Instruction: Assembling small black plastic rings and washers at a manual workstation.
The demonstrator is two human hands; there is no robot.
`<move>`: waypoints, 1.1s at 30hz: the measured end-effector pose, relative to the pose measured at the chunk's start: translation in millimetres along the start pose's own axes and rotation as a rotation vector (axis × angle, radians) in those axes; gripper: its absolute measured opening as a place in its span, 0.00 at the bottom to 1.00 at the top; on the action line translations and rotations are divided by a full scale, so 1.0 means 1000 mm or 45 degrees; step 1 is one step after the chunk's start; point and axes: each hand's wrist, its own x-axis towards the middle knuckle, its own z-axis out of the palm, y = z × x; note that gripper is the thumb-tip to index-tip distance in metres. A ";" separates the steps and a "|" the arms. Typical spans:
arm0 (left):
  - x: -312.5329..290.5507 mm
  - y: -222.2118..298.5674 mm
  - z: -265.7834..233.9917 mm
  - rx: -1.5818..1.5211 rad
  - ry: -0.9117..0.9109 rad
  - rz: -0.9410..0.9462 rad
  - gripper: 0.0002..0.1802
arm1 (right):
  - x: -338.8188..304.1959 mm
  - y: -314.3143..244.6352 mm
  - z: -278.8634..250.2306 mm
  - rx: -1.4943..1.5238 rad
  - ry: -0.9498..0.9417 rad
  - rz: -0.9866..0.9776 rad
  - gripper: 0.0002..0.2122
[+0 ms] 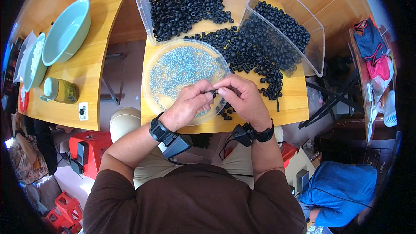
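Observation:
My two hands meet above the near right part of a round, clear plastic tub [190, 43]. Many tiny, shiny silver-blue pieces [182, 65] are spread over its bottom. Between its thumb and fingers, my left hand [190, 104] pinches a small black ring-shaped part [213, 92]. My right hand [245, 99] is closed in a pinch right beside that part; whatever is between its fingertips is too small to name. Loose black ring-shaped parts [255, 52] lie heaped on the wooden table behind and right of the tub.
Two clear bins, one at the back [145, 8] and one tilted at the right [320, 52], hold more black parts. On the left table [93, 56] are a green basin [65, 34] and a lidded jar [67, 91]. Red stools [89, 147] stand lower left. Another person's blue garment [342, 190] shows lower right.

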 end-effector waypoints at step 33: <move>0.000 0.001 -0.001 -0.137 -0.013 0.030 0.11 | 0.000 0.008 0.000 0.510 0.021 0.256 0.04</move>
